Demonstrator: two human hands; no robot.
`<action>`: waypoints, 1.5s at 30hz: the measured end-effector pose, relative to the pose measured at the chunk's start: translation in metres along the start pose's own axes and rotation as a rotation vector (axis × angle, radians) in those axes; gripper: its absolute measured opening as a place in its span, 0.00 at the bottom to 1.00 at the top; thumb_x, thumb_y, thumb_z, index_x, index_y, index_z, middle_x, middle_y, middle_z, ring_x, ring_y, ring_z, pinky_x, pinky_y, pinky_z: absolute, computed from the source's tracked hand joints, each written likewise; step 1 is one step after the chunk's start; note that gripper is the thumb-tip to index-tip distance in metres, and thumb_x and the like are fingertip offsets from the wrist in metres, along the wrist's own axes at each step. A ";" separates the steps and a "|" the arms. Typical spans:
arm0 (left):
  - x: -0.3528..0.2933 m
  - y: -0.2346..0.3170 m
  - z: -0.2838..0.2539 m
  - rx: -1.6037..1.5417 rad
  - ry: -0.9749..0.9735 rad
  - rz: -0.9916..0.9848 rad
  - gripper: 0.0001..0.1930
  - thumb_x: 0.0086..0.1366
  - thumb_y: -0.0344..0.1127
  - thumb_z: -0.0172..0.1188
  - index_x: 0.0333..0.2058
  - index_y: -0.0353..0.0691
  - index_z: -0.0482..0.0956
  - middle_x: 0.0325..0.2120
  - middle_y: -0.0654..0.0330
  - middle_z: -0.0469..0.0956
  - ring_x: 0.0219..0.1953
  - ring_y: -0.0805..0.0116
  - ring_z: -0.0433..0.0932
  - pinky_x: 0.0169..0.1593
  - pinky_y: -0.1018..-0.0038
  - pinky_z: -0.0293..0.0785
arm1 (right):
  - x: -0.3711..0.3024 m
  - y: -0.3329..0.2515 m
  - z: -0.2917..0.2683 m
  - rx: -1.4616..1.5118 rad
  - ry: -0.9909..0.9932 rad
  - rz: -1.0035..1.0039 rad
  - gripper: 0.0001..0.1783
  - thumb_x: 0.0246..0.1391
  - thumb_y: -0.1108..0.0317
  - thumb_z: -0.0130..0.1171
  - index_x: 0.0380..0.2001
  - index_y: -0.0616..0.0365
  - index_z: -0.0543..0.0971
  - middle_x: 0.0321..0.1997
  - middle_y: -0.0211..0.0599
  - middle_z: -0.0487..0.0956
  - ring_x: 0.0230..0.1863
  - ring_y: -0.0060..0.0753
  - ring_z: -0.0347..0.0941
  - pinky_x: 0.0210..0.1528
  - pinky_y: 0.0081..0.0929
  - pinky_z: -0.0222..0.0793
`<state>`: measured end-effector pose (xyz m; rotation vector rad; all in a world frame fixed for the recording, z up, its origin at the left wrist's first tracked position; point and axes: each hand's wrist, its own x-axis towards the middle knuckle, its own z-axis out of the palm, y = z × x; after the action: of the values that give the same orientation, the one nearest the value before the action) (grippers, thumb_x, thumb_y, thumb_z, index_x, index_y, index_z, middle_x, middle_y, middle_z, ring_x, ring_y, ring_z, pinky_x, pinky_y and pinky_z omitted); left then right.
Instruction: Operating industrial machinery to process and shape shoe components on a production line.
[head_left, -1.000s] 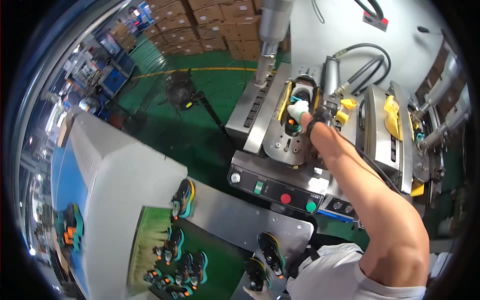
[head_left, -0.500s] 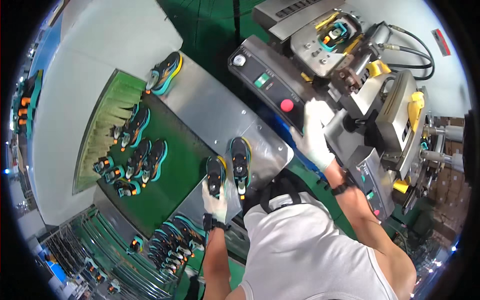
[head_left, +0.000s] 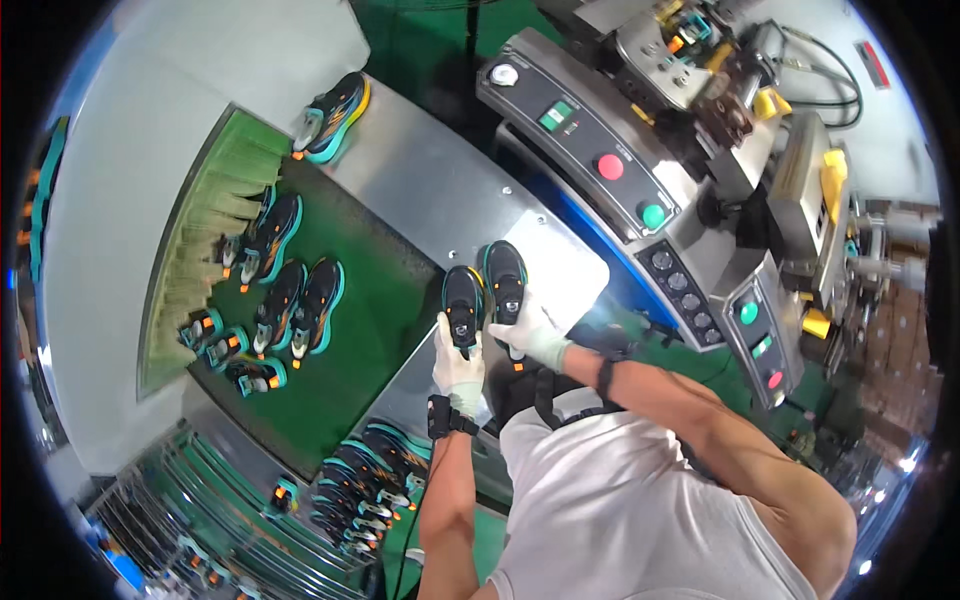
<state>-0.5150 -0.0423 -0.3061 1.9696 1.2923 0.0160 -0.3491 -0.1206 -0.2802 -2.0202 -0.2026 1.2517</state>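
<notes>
Left hand (head_left: 459, 373) forward, right hand (head_left: 538, 338) slanting leftward

Mid-frame, I hold a yellow-edged black shoe (head_left: 462, 292) beside a teal-edged black shoe (head_left: 504, 266), both upright, toes toward the top.

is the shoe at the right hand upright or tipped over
Upright: the black shoe at the right hand shows its upper from above, and its sole appears only as a teal rim along the side.
</notes>
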 end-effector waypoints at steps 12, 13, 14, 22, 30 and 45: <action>0.063 0.036 -0.009 -0.391 -0.322 0.166 0.30 0.79 0.46 0.58 0.68 0.26 0.70 0.63 0.42 0.75 0.61 0.52 0.76 0.66 0.59 0.70 | -0.049 0.050 -0.086 0.769 0.085 -0.119 0.14 0.58 0.62 0.68 0.40 0.60 0.78 0.22 0.33 0.79 0.12 0.25 0.70 0.14 0.30 0.64; 0.059 0.063 -0.005 -0.337 -0.433 0.141 0.32 0.79 0.48 0.57 0.68 0.26 0.70 0.62 0.42 0.75 0.61 0.52 0.76 0.66 0.60 0.70 | -0.059 0.064 -0.101 0.783 0.083 -0.178 0.15 0.61 0.62 0.68 0.43 0.60 0.77 0.21 0.31 0.78 0.12 0.23 0.69 0.13 0.29 0.63; 0.052 0.081 0.004 -0.353 -0.438 0.220 0.32 0.79 0.49 0.57 0.67 0.25 0.70 0.63 0.42 0.75 0.61 0.51 0.76 0.66 0.59 0.69 | -0.080 0.057 -0.114 0.744 0.213 -0.096 0.15 0.62 0.61 0.68 0.42 0.61 0.77 0.21 0.32 0.78 0.12 0.23 0.69 0.13 0.27 0.62; -0.040 0.234 0.070 -0.115 -0.899 0.689 0.30 0.79 0.44 0.55 0.67 0.23 0.70 0.65 0.40 0.74 0.63 0.48 0.75 0.68 0.59 0.68 | -0.271 0.144 -0.170 1.233 0.677 -0.251 0.26 0.62 0.62 0.70 0.54 0.63 0.71 0.22 0.32 0.77 0.11 0.20 0.67 0.11 0.26 0.58; -0.251 0.311 0.152 -0.141 -1.402 0.933 0.27 0.76 0.33 0.59 0.68 0.27 0.71 0.62 0.50 0.77 0.60 0.61 0.77 0.66 0.66 0.71 | -0.442 0.258 -0.126 1.378 1.502 -0.304 0.26 0.60 0.59 0.72 0.57 0.59 0.78 0.35 0.27 0.82 0.20 0.15 0.72 0.19 0.20 0.65; -0.796 0.310 0.345 -0.113 -1.752 1.931 0.34 0.76 0.36 0.59 0.73 0.25 0.59 0.71 0.34 0.66 0.73 0.43 0.66 0.75 0.60 0.60 | -0.766 0.556 -0.092 0.541 2.405 1.297 0.49 0.53 0.58 0.72 0.72 0.70 0.62 0.62 0.69 0.77 0.64 0.65 0.76 0.68 0.47 0.72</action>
<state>-0.5234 -0.9311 -0.0637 1.3631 -1.6431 -0.5032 -0.7958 -0.9356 -0.0799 -1.5732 2.2825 -1.2057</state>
